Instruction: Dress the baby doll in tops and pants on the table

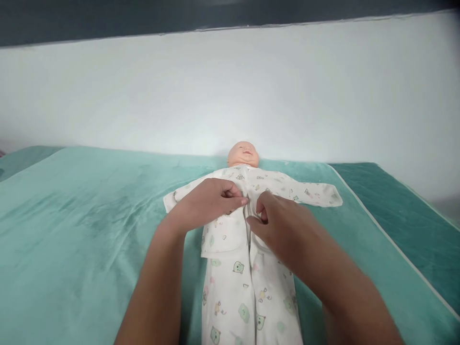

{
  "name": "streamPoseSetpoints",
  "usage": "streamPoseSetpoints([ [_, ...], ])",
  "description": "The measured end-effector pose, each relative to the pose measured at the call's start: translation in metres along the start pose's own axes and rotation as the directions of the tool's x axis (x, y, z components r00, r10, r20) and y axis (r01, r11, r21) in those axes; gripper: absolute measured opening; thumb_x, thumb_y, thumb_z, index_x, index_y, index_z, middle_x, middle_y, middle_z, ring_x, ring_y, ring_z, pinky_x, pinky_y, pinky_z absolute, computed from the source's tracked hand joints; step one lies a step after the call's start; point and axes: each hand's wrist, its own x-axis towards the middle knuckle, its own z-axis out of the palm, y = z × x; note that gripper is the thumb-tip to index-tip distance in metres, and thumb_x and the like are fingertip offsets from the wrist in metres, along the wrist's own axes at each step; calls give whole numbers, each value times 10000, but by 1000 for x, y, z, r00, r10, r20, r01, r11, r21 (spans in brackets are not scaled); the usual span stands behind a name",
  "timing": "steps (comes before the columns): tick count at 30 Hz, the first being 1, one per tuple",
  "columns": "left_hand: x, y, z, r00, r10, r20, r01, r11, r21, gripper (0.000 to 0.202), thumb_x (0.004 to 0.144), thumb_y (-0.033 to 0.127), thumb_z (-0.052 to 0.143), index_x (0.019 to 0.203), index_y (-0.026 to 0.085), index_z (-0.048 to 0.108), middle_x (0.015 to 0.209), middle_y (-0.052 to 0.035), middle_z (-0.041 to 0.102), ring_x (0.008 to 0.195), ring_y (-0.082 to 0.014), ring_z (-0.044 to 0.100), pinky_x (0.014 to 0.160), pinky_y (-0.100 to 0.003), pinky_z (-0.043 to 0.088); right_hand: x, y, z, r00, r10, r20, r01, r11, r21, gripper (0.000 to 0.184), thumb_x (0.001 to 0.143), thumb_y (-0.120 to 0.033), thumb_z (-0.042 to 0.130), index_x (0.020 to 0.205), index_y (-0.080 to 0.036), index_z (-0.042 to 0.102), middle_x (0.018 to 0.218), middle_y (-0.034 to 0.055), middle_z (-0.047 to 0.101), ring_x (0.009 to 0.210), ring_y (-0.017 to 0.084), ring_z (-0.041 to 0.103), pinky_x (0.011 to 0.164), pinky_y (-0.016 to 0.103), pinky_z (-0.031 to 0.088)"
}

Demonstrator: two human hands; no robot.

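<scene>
A baby doll (pixel 243 154) lies on its back, dressed in a white long-sleeved baby shirt (pixel 223 237) and white trousers (pixel 230 297) with small animal prints. My left hand (pixel 212 201) is closed over the chest, thumb and fingertips pinching the shirt's front edge near the middle line. Just across from it, my right hand (pixel 280 218) has its fingers curled at the opposite front edge, thumb against the cloth. The shirt front parts in a narrow line between both hands. What exactly lies between the right fingertips is partly hidden.
Under the doll spreads a light teal blanket (pixel 89 230), with wrinkles on the left. A darker teal strip (pixel 406 211) with pale edging runs along the right. A white wall (pixel 179 91) stands behind the doll's head, with a dark band (pixel 143 19) above.
</scene>
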Motion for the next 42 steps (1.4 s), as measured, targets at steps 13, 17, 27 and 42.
streamPoseSetpoints([
  [13, -2, -2, -2, 996, 43, 79, -35, 995, -93, 184, 815, 370, 603, 742, 201, 597, 707, 19, 602, 655, -121, 550, 582, -243, 416, 11, 19, -17, 980, 8, 200, -79, 933, 351, 183, 860, -298, 488, 702, -214, 452, 656, -32, 467, 550, 101, 349, 468, 241, 250],
  [17, 2, -5, 0, 990, 86, 115, -50, 957, -285, 167, 790, 349, 671, 810, 188, 630, 759, -2, 667, 715, -136, 636, 692, -276, 518, 19, 34, -17, 963, -84, 254, -84, 808, 583, 147, 855, -354, 567, 792, -221, 563, 699, -29, 482, 610, 106, 413, 520, 240, 315],
  [27, 8, -6, 7, 984, 96, 149, -9, 866, -499, 189, 736, 299, 769, 791, 153, 662, 752, -24, 689, 728, -137, 677, 712, -278, 576, 24, 42, -11, 939, -186, 290, -130, 587, 799, 224, 810, -405, 675, 880, -200, 616, 792, 9, 550, 712, 130, 495, 610, 261, 412],
  [42, 14, -13, 9, 971, 167, 170, -44, 826, -562, 252, 741, 268, 777, 797, 156, 558, 721, 1, 657, 723, -129, 678, 677, -265, 565, 22, 34, -10, 936, -149, 318, -149, 652, 744, 196, 801, -377, 654, 881, -209, 595, 722, -29, 497, 645, 105, 453, 544, 232, 362],
])
